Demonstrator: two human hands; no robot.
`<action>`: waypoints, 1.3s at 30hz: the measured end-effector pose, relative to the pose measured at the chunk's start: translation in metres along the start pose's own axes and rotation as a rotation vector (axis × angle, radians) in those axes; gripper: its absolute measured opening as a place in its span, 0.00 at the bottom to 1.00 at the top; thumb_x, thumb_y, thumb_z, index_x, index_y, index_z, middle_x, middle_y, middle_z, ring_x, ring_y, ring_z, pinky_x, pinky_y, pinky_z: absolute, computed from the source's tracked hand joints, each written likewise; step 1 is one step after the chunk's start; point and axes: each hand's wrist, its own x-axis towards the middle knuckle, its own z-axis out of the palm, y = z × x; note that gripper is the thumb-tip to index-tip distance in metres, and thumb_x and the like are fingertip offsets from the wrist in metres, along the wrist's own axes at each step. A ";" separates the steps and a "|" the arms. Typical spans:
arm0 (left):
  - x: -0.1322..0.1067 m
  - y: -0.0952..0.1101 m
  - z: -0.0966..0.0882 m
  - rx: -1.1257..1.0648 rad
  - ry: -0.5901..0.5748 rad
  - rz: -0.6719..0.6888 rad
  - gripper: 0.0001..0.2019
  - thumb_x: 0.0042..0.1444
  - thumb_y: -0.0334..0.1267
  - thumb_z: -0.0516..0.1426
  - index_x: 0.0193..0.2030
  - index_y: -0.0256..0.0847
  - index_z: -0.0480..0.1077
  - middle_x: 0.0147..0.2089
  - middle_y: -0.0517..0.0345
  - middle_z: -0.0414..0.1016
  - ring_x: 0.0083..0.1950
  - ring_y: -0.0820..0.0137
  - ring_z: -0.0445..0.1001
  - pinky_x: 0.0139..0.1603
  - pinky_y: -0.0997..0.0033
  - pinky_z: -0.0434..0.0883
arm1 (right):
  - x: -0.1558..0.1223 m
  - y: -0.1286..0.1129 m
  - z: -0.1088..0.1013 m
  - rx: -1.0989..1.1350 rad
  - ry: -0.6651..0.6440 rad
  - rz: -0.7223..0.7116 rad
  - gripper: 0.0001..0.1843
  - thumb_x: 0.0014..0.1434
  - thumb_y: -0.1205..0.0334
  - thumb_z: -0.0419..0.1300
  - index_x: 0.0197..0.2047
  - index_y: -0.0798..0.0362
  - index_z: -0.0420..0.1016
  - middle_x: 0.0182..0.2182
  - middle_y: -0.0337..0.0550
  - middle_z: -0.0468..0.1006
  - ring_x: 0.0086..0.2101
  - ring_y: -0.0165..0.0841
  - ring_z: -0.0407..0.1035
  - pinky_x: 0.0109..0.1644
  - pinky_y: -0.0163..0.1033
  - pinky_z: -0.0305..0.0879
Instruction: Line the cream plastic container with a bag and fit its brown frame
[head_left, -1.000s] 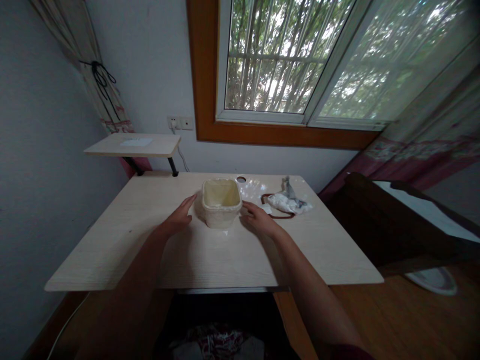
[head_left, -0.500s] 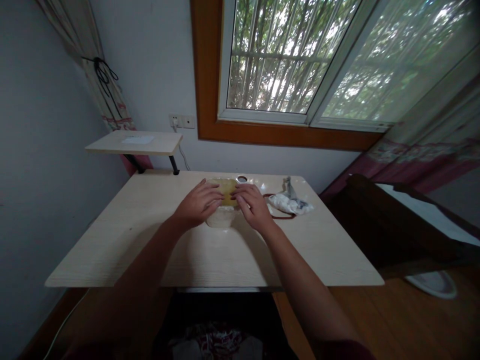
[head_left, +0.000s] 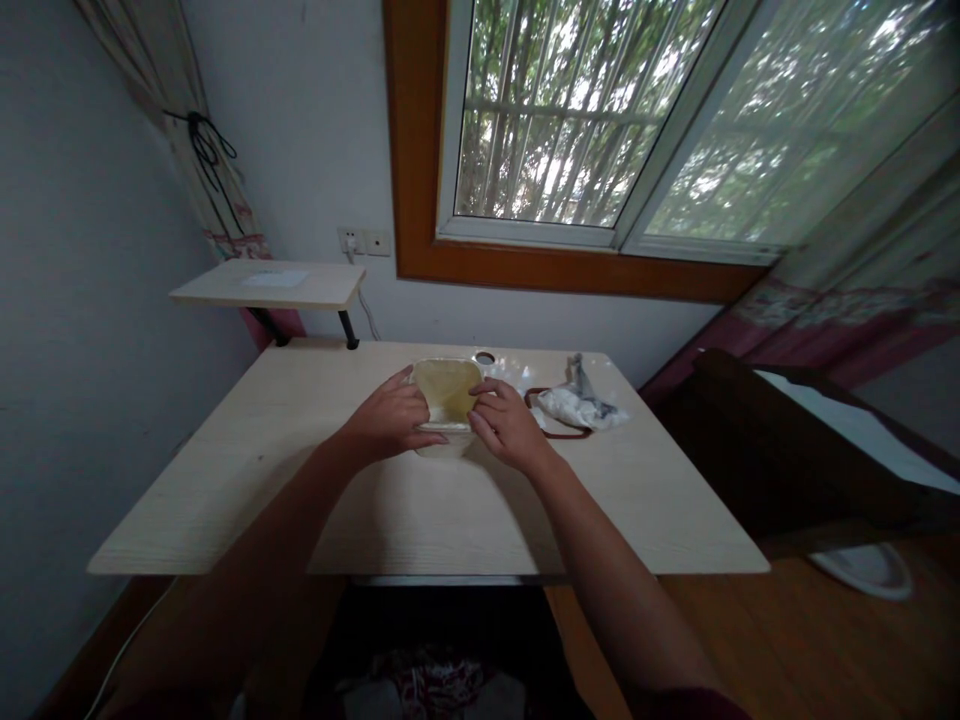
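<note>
A see-through plastic container (head_left: 445, 449) stands on the desk in front of me. Something pale yellow (head_left: 448, 388) shows inside it; I cannot tell what it is. My left hand (head_left: 391, 418) grips the container's left side, its thumb along the near rim and the other fingers around the side wall. On the opposite side, my right hand (head_left: 507, 424) has bent fingers on the right rim, the fingertips at the edge of the yellow area. Both hands touch the container, and parts of its sides are hidden behind them.
Right of the container, a plastic bag with white contents (head_left: 574, 406) lies over a reddish-brown loop (head_left: 562, 434). A round hole (head_left: 485, 358) is near the desk's back edge. At the back left stands a small raised shelf (head_left: 300, 290) bearing a paper (head_left: 276, 278).
My hands have moved from over the yellow surface outward and down to the container's sides. More of the yellow interior and the near rim now shows. The bag has not moved.
</note>
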 end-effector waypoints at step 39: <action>-0.006 0.007 -0.012 -0.413 0.461 -0.614 0.12 0.63 0.40 0.54 0.51 0.42 0.71 0.50 0.51 0.72 0.48 0.66 0.74 0.49 0.62 0.75 | -0.022 0.006 -0.006 -0.080 -0.043 -0.061 0.10 0.63 0.53 0.63 0.37 0.50 0.71 0.42 0.52 0.77 0.55 0.47 0.67 0.61 0.60 0.69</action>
